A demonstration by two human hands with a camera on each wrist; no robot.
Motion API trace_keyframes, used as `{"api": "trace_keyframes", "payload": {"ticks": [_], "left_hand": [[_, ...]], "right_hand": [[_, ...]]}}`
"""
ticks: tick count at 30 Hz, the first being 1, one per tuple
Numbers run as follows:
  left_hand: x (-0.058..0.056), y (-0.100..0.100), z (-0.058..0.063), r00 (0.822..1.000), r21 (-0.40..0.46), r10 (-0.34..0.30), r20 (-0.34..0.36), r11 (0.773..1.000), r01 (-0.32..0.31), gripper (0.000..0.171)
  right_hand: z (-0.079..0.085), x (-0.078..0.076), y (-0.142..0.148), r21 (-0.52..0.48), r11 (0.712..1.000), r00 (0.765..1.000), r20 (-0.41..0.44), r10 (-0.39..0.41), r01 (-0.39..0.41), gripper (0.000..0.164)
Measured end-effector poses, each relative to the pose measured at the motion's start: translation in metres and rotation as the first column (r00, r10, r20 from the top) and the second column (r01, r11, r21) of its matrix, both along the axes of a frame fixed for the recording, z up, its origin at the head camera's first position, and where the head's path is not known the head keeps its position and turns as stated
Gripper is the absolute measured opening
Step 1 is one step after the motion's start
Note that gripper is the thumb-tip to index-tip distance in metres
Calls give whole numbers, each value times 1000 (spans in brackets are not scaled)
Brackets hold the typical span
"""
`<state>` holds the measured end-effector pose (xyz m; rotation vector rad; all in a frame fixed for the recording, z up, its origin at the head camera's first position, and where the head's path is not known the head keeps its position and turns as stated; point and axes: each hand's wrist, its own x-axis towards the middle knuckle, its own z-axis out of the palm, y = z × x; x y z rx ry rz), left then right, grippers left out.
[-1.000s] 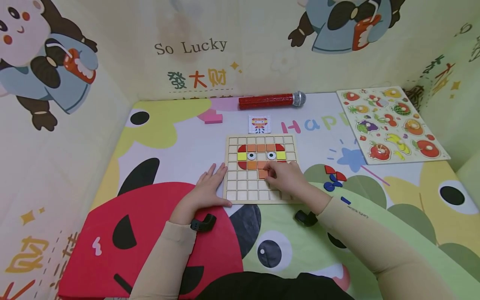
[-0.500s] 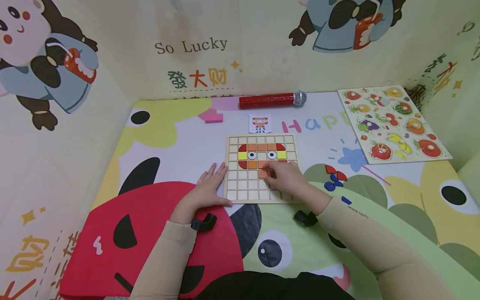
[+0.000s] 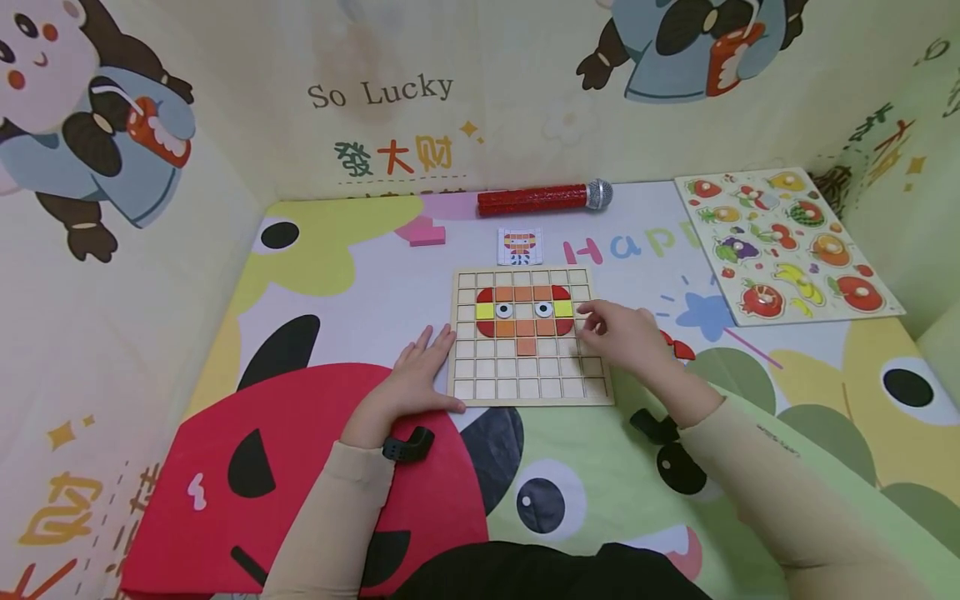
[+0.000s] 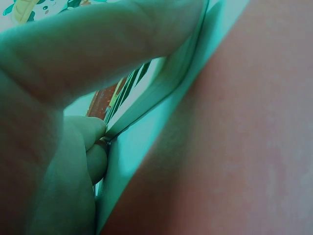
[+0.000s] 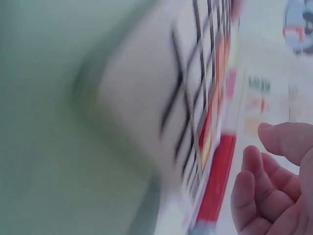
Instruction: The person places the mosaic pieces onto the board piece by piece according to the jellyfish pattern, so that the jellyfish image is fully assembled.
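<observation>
A wooden grid board (image 3: pixel 487 390) holds a face-like pattern of red rounded corners, orange squares, yellow squares (image 3: pixel 563 310) and two eye tiles (image 3: pixel 504 310). One orange tile (image 3: pixel 527 347) sits just below that pattern. My left hand (image 3: pixel 416 379) rests along the board's left side, fingers spread, thumb at the lower corner; the left wrist view shows the thumb (image 4: pixel 122 44) over the board's edge. Over the board's right edge hovers my right hand (image 3: pixel 633 337), its fingers loosely bent. In the right wrist view, a gap shows between thumb and fingers (image 5: pixel 266 191), with nothing in it.
A small pattern card (image 3: pixel 519 247) lies behind the board, and a red microphone (image 3: pixel 532 200) beyond it. At the back right is a fruit puzzle board (image 3: pixel 757 267). Red pieces (image 3: pixel 681 348) show beside my right wrist. A pink block (image 3: pixel 427 237) lies back left.
My right hand has left the orange tile below the pattern and moved right to the board's edge, now covering the blue pieces. The left hand has stayed put.
</observation>
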<state>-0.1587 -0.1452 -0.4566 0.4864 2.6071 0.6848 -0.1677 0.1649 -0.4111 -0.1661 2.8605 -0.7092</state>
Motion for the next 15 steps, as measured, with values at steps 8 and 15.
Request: {"api": "trace_keyframes", "payload": {"ticks": [8, 15], "left_hand": [[2, -1, 0, 1000, 0, 5, 9, 1000, -5, 114], [2, -1, 0, 1000, 6, -4, -1, 1000, 4, 114]], "right_hand": [[5, 12, 74, 73, 996, 998, 34, -60, 58, 40], [-9, 17, 99, 133, 990, 993, 102, -57, 44, 42]]}}
